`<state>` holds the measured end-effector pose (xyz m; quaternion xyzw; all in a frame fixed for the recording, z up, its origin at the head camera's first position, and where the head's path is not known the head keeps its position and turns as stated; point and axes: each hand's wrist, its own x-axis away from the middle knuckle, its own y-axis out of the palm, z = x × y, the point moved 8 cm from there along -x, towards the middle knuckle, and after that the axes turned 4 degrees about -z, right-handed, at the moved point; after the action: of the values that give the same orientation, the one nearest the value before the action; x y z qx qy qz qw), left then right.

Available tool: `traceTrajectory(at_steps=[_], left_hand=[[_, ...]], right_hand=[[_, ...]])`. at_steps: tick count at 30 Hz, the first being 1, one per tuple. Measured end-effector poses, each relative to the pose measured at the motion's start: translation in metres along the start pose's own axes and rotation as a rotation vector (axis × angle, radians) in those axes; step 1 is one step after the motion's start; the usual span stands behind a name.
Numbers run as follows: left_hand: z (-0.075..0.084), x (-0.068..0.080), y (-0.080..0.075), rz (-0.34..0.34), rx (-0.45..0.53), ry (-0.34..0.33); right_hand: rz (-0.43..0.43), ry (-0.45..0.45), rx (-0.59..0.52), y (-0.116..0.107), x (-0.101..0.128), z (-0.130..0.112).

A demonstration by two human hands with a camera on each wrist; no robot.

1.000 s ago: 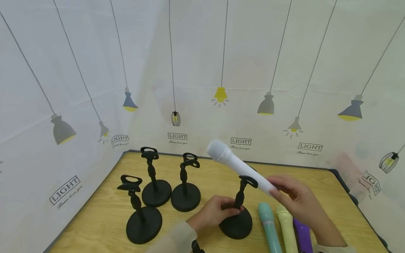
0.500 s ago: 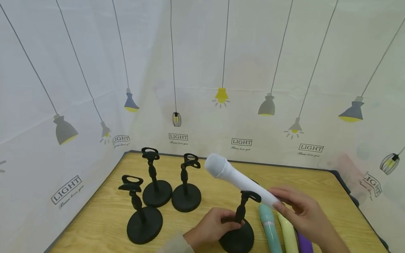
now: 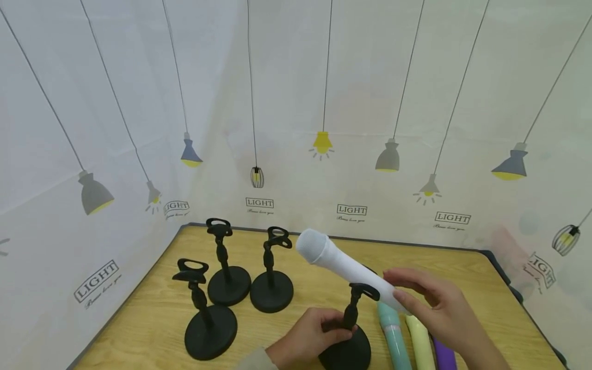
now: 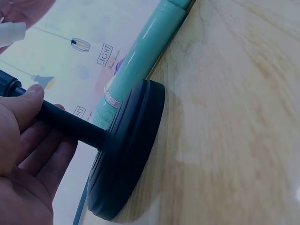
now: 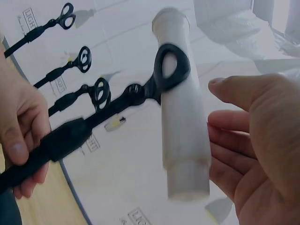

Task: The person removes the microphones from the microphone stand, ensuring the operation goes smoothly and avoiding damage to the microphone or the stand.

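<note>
A white microphone (image 3: 342,259) lies slanted in the clip of a black microphone stand (image 3: 350,313), its head up to the left. In the right wrist view the clip ring (image 5: 185,70) overlaps the microphone's handle. My left hand (image 3: 307,334) grips that stand's pole, thumb on one side and fingers on the other; the round base (image 4: 126,150) shows below it in the left wrist view. Beside the handle's lower end is my right hand (image 3: 439,308). Its thumb (image 5: 234,89) stands apart from the handle, and its relaxed fingertips are right at the side.
Several more black stands, one a front-left stand (image 3: 210,329), stand on the wooden table (image 3: 148,318) to the left. A teal microphone (image 3: 394,334), a pale yellow microphone (image 3: 420,339) and a purple microphone (image 3: 445,354) lie at front right. A lamp-printed sheet (image 3: 287,103) hangs behind.
The held stand and the white microphone have come lower and nearer in the head view. The right hand has come down with them.
</note>
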<state>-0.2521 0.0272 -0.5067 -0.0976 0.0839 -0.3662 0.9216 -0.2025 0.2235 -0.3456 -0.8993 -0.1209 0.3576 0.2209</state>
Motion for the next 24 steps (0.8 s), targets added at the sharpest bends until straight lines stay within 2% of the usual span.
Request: traceTrajectory(at_steps=[9,15,19,24], left_hand=[[0.004,0.002,0.0,0.058,0.044,0.052],[0.007,0.002,0.0,0.093,0.047,0.084],[0.008,0.002,0.0,0.101,0.073,0.08],[0.008,0.003,0.001,0.103,0.106,0.076]], right_hand=[[-0.038,0.074,0.103,0.017,-0.045,-0.036],[-0.074,0.011,0.222,0.03,-0.067,-0.058],[-0.097,0.005,0.247,0.036,-0.075,-0.064],[-0.136,0.076,0.286,0.043,-0.081,-0.064]])
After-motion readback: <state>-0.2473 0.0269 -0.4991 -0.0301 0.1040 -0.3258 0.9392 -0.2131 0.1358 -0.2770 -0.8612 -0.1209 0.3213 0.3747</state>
